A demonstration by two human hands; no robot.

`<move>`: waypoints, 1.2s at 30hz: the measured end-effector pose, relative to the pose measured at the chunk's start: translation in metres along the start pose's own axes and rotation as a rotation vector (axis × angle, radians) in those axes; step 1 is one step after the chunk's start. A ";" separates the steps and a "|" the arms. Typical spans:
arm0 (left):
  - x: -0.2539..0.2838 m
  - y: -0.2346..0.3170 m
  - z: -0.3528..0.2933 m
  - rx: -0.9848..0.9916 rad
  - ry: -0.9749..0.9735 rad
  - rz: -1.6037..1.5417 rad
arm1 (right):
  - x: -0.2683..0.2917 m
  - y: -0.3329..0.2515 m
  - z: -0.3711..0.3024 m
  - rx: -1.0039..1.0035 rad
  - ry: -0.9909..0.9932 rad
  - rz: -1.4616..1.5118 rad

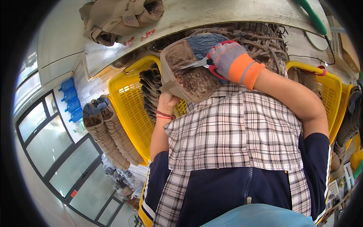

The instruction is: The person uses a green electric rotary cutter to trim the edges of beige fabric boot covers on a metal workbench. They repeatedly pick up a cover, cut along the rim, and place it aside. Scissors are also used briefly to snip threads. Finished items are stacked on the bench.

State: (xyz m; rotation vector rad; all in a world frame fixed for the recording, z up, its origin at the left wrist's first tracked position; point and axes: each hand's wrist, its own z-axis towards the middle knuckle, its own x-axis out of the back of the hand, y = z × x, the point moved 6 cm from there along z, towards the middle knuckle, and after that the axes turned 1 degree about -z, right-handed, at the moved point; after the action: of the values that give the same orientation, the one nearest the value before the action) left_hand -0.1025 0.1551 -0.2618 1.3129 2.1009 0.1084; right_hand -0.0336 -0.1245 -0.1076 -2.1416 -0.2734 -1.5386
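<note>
A beige shoe upper (174, 89) with brown fleece lining and a dark blue patch is held opened out in front of my chest. My left hand (169, 101) grips its lower left edge from below, with part of the fingers hidden behind it. On my right hand (231, 63) is a grey and orange glove, and the fingers are wrapped round the red handles of a pair of scissors (196, 64). The scissor blades point left and lie over the fleece inside the upper.
Yellow baskets (126, 108) flank me, the left one with stacked uppers. Nested beige uppers (107, 128) stand beside it. Brown trimmed strips (261, 43) lie beyond my hands. On the worktable (196, 17) are more beige uppers (119, 19) and a green-handled tool (313, 17).
</note>
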 end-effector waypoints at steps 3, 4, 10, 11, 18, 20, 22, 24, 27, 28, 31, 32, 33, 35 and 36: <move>-0.024 -0.001 -0.017 0.052 -0.014 -0.044 | -0.006 0.000 -0.004 -0.039 -0.008 0.043; -0.036 0.000 -0.023 0.077 -0.024 -0.071 | -0.006 0.000 -0.006 -0.059 -0.012 0.055; 0.000 -0.003 -0.012 -0.084 -0.067 -0.115 | -0.008 0.000 -0.006 -0.089 -0.022 0.094; -0.001 -0.003 -0.013 -0.098 -0.049 -0.113 | -0.003 -0.001 -0.008 -0.067 0.033 0.107; 0.009 -0.004 -0.012 -0.137 0.005 -0.164 | 0.017 -0.017 -0.022 0.079 0.024 -0.041; 0.008 -0.003 -0.013 -0.145 -0.003 -0.165 | 0.014 -0.023 -0.021 0.105 0.070 -0.057; 0.002 0.000 -0.018 -0.146 -0.030 -0.180 | 0.010 -0.024 -0.017 0.084 0.021 -0.002; 0.003 0.000 -0.017 -0.150 -0.044 -0.174 | 0.010 -0.026 -0.014 0.077 -0.004 0.022; 0.004 -0.001 -0.013 -0.174 -0.038 -0.155 | 0.007 -0.028 -0.010 0.091 0.016 0.002; 0.004 0.000 -0.012 -0.185 -0.031 -0.147 | 0.007 -0.030 -0.009 0.104 0.040 -0.009; 0.002 0.000 -0.011 -0.178 -0.038 -0.168 | 0.011 -0.031 -0.009 0.136 0.135 -0.025; 0.002 0.000 -0.010 -0.181 -0.043 -0.172 | 0.013 -0.032 -0.009 0.148 0.172 -0.027; 0.001 0.000 -0.009 -0.184 -0.048 -0.177 | 0.012 -0.033 -0.009 0.164 0.178 -0.028; 0.001 0.000 -0.008 -0.176 -0.059 -0.181 | 0.013 -0.034 -0.008 0.195 0.191 -0.030; 0.002 0.000 -0.007 -0.166 -0.065 -0.180 | 0.013 -0.035 -0.008 0.186 0.191 -0.040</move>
State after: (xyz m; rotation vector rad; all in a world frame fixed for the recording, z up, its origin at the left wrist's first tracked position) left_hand -0.1074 0.1585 -0.2573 1.0132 2.0948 0.1575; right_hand -0.0505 -0.1001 -0.0838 -1.8435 -0.3797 -1.6575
